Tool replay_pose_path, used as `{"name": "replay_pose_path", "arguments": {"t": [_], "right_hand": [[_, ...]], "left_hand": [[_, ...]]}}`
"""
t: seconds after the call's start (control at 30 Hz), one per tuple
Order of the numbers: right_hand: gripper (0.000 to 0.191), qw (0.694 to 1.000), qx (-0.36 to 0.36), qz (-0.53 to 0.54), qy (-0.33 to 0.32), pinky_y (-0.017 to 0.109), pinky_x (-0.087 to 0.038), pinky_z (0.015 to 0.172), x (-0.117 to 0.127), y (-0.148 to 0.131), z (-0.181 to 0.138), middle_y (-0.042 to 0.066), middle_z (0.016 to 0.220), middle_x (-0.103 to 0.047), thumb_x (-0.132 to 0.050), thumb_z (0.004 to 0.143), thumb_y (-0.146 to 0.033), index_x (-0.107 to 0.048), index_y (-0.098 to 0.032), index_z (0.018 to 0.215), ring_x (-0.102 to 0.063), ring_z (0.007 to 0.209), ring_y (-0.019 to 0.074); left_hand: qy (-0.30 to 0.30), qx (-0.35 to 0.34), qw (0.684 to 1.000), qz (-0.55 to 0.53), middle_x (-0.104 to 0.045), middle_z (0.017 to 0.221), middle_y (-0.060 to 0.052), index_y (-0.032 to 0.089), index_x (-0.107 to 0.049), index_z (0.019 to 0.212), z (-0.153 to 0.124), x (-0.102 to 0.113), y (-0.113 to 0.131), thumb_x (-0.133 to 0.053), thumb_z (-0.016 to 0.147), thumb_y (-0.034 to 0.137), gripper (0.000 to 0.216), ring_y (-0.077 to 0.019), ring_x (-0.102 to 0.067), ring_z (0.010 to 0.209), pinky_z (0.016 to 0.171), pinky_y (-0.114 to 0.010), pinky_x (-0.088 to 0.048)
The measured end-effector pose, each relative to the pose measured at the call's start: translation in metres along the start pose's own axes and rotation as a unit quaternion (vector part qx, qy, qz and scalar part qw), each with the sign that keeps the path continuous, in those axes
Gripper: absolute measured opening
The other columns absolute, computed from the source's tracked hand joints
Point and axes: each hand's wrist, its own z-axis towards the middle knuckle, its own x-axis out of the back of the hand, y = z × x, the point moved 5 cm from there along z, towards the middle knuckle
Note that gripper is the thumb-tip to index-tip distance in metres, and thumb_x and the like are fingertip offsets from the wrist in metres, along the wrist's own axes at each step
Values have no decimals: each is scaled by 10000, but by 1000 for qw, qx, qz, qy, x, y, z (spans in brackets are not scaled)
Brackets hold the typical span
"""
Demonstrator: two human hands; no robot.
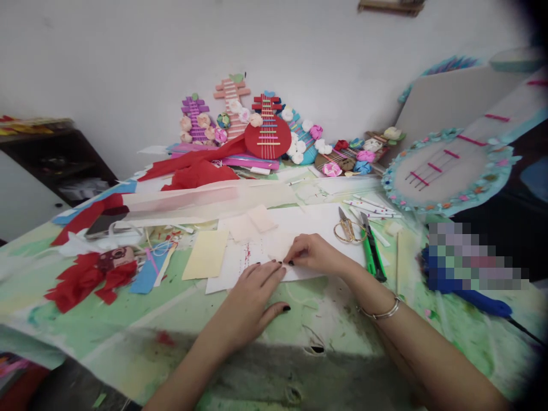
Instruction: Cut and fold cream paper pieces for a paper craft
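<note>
White paper [314, 222], near edge under both hands [259, 285] [314, 253], scissors [346, 222] apart.

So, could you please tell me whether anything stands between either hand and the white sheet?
Nothing visible does: the left hand and right hand are both down at the white sheet. The scissors and green cutter lie to the right, out of the way. I cannot tell whether something thin lies under the hands.

Single head-worn view, looking forward and down, near the table [171, 308], facing the wall [171, 45]
</note>
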Motion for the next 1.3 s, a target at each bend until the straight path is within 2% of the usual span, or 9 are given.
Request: {"name": "replay_pose_path", "arguments": {"t": [0.23,0.43,0.53,0.7,0.93,1.1,1.3], "right_hand": [[258,999,-38,20,4,224,-429,646,-3,9,-1,16,753,-677,-547,688,-89,-735,-193,831,-584,695,119],[246,998,-44,44,10,221,-424,650,-4,9,-1,19,731,-654,-547,690,-98,-736,-182,823,-572,695,120],[263,997,-48,58,16,217,-420,643,-4,11,-1,18,746,-643,-556,687,-102,-725,-178,873,-554,674,111],[316,995,-76,43,38,206,-389,603,0,14,-3,-25,652,-565,-603,648,-96,-682,-177,943,-497,601,91],[176,995,-76,27,53,211,-377,593,0,17,-5,-21,652,-563,-601,641,-106,-654,-148,804,-501,611,96],[121,997,-45,25,58,224,-394,643,-4,5,-7,-2,709,-587,-593,650,-113,-619,-147,763,-521,681,115],[139,997,-29,-31,60,263,-375,732,0,0,-6,8,770,-582,-634,621,-116,-613,-154,753,-507,762,140]], "left_hand": [[12,-15,1000,15,-425,1346,-91,194,-389,1303,-1,0,3,-465,873,364,468,-225,-359,1243,1046,-412,-285],[9,-14,999,32,-407,1363,-95,211,-323,1353,0,0,4,-441,880,372,513,-240,-344,1260,1034,-423,-295],[4,-20,999,47,-391,1383,-87,211,-347,1338,0,-2,4,-414,893,362,474,-234,-290,1301,1048,-424,-272],[0,-16,999,48,-417,1363,-91,213,-364,1326,0,-2,3,-412,891,370,465,-226,-341,1270,1044,-418,-279],[4,-21,999,47,-412,1366,-94,204,-375,1321,0,-1,4,-420,888,366,465,-227,-326,1277,1038,-418,-287],[17,-19,999,43,-428,1351,-104,208,-397,1309,1,-2,3,-438,877,361,460,-241,-356,1256,1019,-430,-309],[8,-17,998,52,-425,1354,-104,199,-389,1313,1,-2,3,-430,879,363,465,-247,-345,1264,1027,-434,-296]]}}
